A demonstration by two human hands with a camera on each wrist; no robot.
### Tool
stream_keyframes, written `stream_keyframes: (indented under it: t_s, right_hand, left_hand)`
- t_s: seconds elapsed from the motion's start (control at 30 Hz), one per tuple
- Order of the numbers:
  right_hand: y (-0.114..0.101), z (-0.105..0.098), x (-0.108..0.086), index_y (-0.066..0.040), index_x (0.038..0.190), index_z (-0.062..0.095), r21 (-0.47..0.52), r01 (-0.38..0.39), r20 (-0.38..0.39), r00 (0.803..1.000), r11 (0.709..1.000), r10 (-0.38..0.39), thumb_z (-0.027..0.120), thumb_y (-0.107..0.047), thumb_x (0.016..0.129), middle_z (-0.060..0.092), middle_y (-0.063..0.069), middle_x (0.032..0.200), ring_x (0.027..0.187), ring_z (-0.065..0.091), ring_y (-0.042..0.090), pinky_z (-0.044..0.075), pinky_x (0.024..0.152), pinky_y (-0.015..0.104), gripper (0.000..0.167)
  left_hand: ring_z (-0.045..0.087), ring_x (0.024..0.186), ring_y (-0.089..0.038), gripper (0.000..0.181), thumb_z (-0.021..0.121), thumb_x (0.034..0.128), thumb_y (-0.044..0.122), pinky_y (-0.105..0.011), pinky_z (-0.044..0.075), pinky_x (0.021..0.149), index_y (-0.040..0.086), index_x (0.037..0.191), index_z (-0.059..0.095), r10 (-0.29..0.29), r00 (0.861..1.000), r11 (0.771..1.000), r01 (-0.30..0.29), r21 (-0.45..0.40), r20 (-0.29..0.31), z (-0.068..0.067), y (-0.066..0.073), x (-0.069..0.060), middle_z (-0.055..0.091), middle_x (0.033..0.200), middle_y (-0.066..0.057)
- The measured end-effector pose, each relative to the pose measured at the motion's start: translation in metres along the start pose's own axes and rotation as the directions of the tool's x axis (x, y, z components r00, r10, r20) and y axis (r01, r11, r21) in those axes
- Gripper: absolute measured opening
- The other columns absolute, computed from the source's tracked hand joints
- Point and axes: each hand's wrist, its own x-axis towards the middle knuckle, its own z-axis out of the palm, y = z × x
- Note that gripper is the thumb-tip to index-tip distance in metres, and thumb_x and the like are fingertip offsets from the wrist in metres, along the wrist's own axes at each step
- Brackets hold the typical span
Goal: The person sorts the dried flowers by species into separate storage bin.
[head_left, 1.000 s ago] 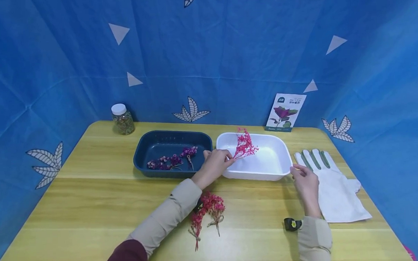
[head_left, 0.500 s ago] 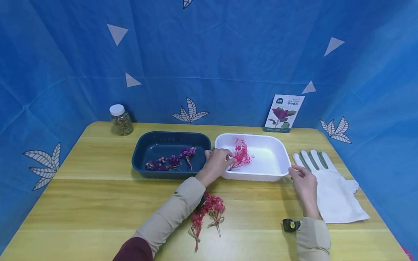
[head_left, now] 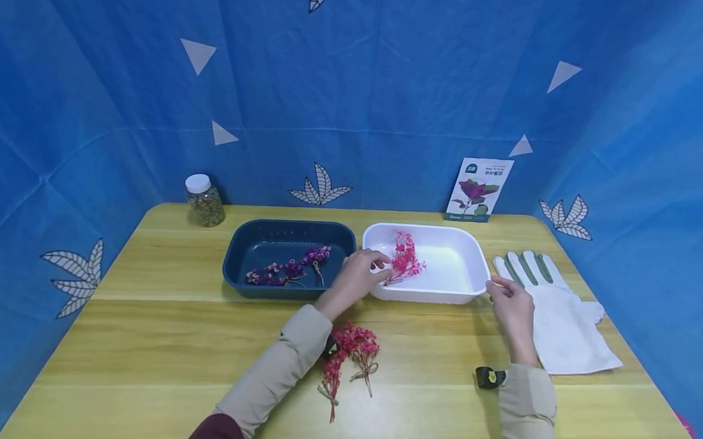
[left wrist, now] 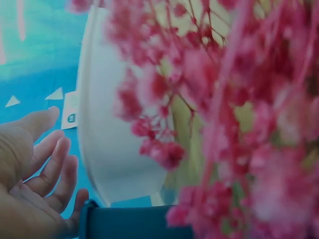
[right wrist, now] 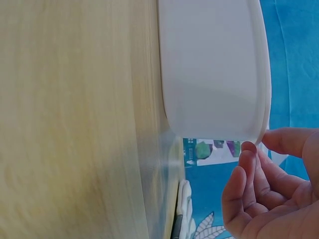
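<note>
In the head view, a pink dried flower bunch (head_left: pixel 406 256) lies inside the white tray (head_left: pixel 453 295), toward its left end. My left hand (head_left: pixel 356 274) hovers over that tray's left rim, holding nothing; its fingers (left wrist: pixel 52 172) are loosely bent and apart in the left wrist view. At the tray's front right corner, my right hand (head_left: pixel 513 304) pinches the rim, thumb and fingers meeting there in the right wrist view. Two more tied pink bunches, one (head_left: pixel 364 348) beside the other (head_left: pixel 331 378), rest on the table below my left wrist, large and blurred in the left wrist view.
Left of the white tray stands a dark blue tray (head_left: pixel 246 290) with purple dried flowers (head_left: pixel 295 270). A lidded jar (head_left: pixel 205 202) stands at the back left. A seed packet (head_left: pixel 478 189) leans on the blue backdrop; white gloves (head_left: pixel 567 322) lie at the right.
My left hand lowered the pink flower bunch into the white tray, let it go and drew back slightly to the left. The right hand stays at the tray's corner.
</note>
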Motion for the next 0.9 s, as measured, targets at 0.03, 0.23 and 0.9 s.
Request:
stream_keyframes:
  t_s: [0.03,0.23,0.9]
  right_hand:
    - [0.0,0.0,0.0,-0.001,0.129,0.056,-0.002,-0.001,-0.001,1.0,1.0,0.001,0.052,-0.026,0.096,0.062,0.022,0.114,0.096,0.059,0.029,0.042,0.06,0.02,0.042]
    - [0.0,-0.001,0.0,-0.001,0.129,0.056,-0.006,0.004,-0.004,1.0,1.0,-0.004,0.051,-0.026,0.096,0.061,0.023,0.115,0.097,0.06,0.03,0.042,0.061,0.021,0.042]
    - [0.0,0.0,-0.001,0.0,0.129,0.056,-0.013,-0.002,0.007,1.0,1.0,0.002,0.051,-0.027,0.096,0.061,0.023,0.116,0.098,0.059,0.029,0.042,0.061,0.02,0.043]
  left_hand:
    - [0.058,0.092,-0.019,0.026,0.068,0.0891,0.024,-0.036,0.04,0.087,0.006,0.109,0.07,0.009,1.0,1.0,-0.009,-0.012,-0.003,-0.002,0.0,-0.003,0.066,0.096,-0.005]
    - [0.059,0.09,-0.023,0.027,0.069,0.0878,0.023,-0.032,0.047,0.079,0.004,0.108,0.07,0.054,0.998,0.995,-0.056,-0.084,-0.023,-0.015,0.004,-0.022,0.066,0.098,-0.009]
    - [0.057,0.095,-0.02,0.026,0.073,0.0842,0.021,-0.044,0.047,0.086,0.011,0.108,0.07,-0.058,0.988,0.984,0.032,-0.177,-0.143,-0.033,-0.01,-0.11,0.066,0.095,-0.003]
